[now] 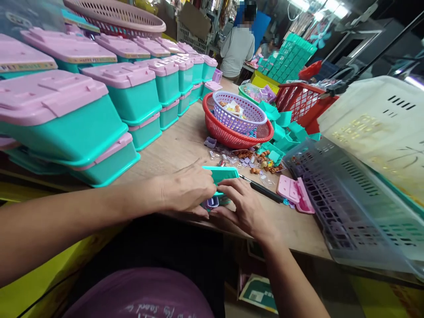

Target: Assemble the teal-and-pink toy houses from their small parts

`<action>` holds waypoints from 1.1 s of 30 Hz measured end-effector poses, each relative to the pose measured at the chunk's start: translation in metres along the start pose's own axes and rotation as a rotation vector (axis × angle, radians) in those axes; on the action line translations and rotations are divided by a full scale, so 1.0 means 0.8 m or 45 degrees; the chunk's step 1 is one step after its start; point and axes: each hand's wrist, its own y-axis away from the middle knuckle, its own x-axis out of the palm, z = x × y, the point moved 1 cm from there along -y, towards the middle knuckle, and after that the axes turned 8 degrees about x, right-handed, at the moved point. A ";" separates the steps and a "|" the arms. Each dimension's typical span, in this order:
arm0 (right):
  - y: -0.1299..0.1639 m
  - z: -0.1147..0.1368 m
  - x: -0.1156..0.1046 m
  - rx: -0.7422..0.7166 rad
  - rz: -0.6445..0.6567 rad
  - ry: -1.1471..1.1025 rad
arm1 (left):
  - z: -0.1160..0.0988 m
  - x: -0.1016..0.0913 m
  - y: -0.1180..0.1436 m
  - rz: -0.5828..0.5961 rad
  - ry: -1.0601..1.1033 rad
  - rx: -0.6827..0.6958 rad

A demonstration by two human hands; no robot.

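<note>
A small teal plastic box (221, 174) is at the front edge of the wooden table, between my two hands. My left hand (187, 187) grips its left side with curled fingers. On the right side, the fingers and thumb of my right hand (243, 205) close around it. Small purple pieces (212, 202) show in a gap between the hands; the rest of the box's inside is hidden. Just beyond my right hand lies a black-handled tool (265, 191). A pink plastic lid (294, 194) rests farther right, folded at an angle.
Stacked teal boxes with pink lids (132, 90) line the left side. A purple basket (238, 119) sits inside a red basket (225, 137), near loose small parts (248, 159) and teal containers (281, 132). A clear crate (344, 212) borders the right. A person (237, 48) stands behind.
</note>
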 end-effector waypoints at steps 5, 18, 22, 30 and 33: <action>-0.004 -0.007 0.003 -0.078 -0.037 -0.079 | -0.003 -0.004 -0.005 0.064 -0.021 0.030; -0.005 -0.012 0.004 -0.092 -0.033 -0.144 | 0.008 0.005 0.011 -0.195 0.011 0.188; -0.003 -0.010 0.002 -0.098 -0.018 -0.100 | 0.001 0.015 0.027 -0.448 0.078 -0.003; -0.008 -0.009 0.005 -0.054 -0.008 -0.041 | 0.002 0.008 0.028 -0.293 0.272 0.043; -0.008 -0.008 0.007 -0.040 0.003 -0.020 | 0.003 0.008 0.027 -0.189 0.169 0.027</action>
